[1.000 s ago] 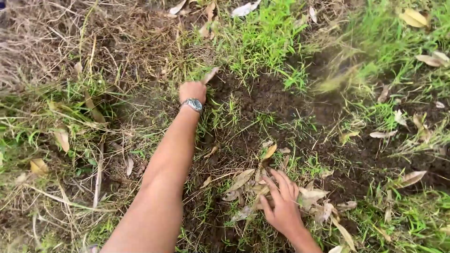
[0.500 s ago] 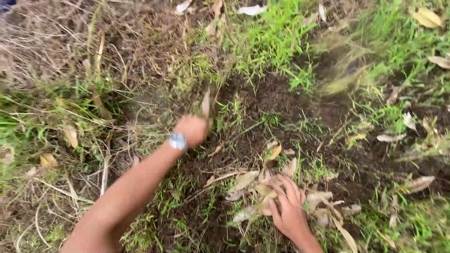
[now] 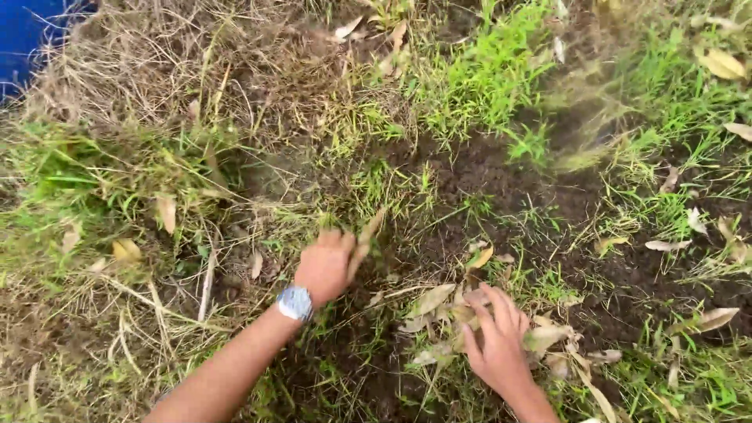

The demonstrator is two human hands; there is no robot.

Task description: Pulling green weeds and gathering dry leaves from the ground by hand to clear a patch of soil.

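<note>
**Hands in the Leaves**

The left hand [image 3: 327,266], with a silver round wristwatch [image 3: 295,302], curls around a long dry brown leaf [image 3: 366,235] on the dark dirt. The right hand [image 3: 497,343] lies open and flat, fingers spread, pressing on a pile of dry tan leaves [image 3: 439,305] beside green grass [image 3: 486,78].

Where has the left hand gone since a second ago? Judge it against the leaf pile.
Yes, it moved. The left hand, gripping a dry leaf, has drawn back toward the person, now close beside the leaf pile under the right hand.
</note>
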